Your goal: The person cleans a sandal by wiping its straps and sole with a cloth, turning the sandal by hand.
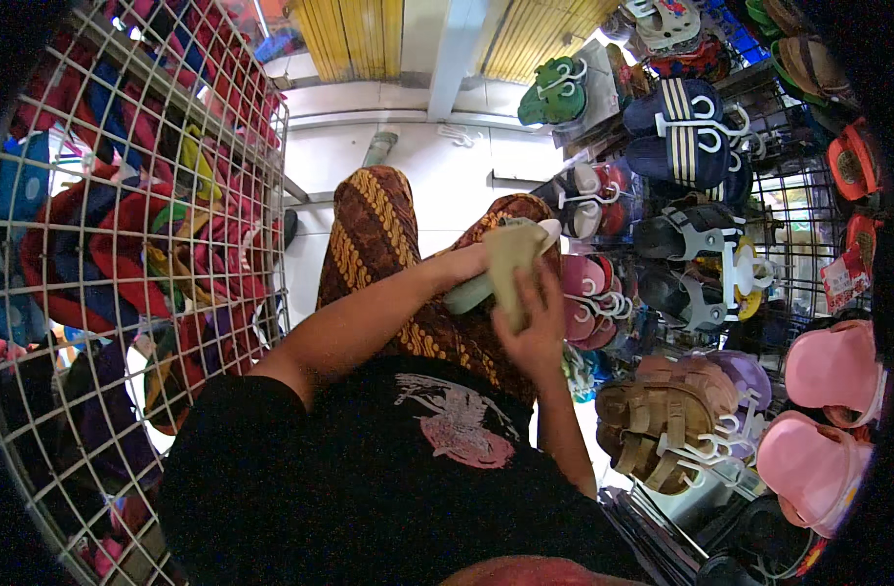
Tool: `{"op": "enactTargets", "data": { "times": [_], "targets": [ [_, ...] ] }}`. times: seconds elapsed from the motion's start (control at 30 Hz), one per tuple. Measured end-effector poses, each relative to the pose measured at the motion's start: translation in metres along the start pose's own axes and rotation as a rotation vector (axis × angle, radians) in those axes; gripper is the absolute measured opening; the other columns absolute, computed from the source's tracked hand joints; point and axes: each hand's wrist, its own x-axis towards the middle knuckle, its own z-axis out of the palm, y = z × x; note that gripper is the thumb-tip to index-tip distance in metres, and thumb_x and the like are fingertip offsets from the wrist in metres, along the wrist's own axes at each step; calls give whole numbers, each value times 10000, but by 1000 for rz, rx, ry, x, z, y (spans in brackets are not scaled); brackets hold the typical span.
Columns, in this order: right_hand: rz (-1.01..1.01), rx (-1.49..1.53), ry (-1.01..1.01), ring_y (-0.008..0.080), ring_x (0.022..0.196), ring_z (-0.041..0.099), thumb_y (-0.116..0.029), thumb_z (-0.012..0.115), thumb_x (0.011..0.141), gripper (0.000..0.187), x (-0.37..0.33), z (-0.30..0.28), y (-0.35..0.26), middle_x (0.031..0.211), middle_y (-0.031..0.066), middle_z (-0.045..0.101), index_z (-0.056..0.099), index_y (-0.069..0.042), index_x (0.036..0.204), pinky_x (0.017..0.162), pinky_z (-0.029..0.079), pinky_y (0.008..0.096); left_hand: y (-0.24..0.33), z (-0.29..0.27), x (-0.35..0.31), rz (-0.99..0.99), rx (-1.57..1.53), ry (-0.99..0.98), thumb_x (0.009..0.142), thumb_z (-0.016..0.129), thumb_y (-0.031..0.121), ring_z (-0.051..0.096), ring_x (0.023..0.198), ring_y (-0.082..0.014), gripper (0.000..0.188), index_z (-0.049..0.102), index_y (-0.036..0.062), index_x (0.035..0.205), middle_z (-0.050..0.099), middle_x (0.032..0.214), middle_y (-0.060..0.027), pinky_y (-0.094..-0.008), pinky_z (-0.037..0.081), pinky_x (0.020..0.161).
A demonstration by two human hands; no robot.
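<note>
Over my lap, my left hand (476, 261) is closed on a pale green, shoe-like thing (471, 293). A beige-olive cloth (513, 262) lies over it and covers most of my left fingers. My right hand (531, 317) grips the cloth's right side, its fingers somewhat blurred. A small white, rounded piece (550, 232) shows past the cloth's upper right edge; I cannot make out what it belongs to. Under both hands are my knees in brown and yellow patterned cloth (374, 230).
On the left stands a wire grid (188, 195) with colourful footwear behind it. To the right, racks hold navy striped slides (676, 132), brown sandals (657, 430) and pink clogs (818, 469). White hooks (457, 135) and a greenish object (379, 148) lie on the white tiled floor (315, 146).
</note>
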Motion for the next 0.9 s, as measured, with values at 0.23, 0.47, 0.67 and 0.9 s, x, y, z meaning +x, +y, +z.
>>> {"op": "enactTargets", "data": {
  "times": [0.23, 0.47, 0.67, 0.9],
  "targets": [
    [105, 27, 59, 398, 1387, 401, -198, 781, 771, 680, 6, -1, 20, 1513, 205, 397, 544, -126, 1404, 1133, 362, 477, 63, 16, -25, -226, -63, 57, 1023, 385, 566, 631, 722, -172, 588, 653, 70, 1193, 671, 887, -70, -344, 511, 669],
    [-156, 115, -275, 416, 1407, 380, -227, 806, 740, 773, -8, 7, -15, 1550, 213, 360, 503, -119, 1443, 1134, 359, 488, 69, 4, -38, 152, 422, 53, 851, 709, 364, 644, 845, -189, 549, 580, 37, 1273, 670, 1016, -88, -342, 539, 796],
    [100, 86, 103, 427, 1407, 371, -246, 759, 783, 764, 12, 6, 9, 1554, 230, 335, 466, -121, 1477, 1139, 353, 499, 13, 6, -2, -123, -247, 157, 790, 575, 786, 660, 769, -262, 733, 730, 88, 953, 690, 848, -84, -341, 532, 744],
    [-164, 112, -332, 436, 1357, 428, -235, 786, 762, 776, -8, 3, -12, 1539, 233, 359, 483, -170, 1474, 1105, 398, 493, 11, -21, -3, 502, 940, -23, 721, 819, 528, 677, 854, -265, 474, 737, 107, 923, 697, 903, -73, -385, 544, 770]
  ]
}}
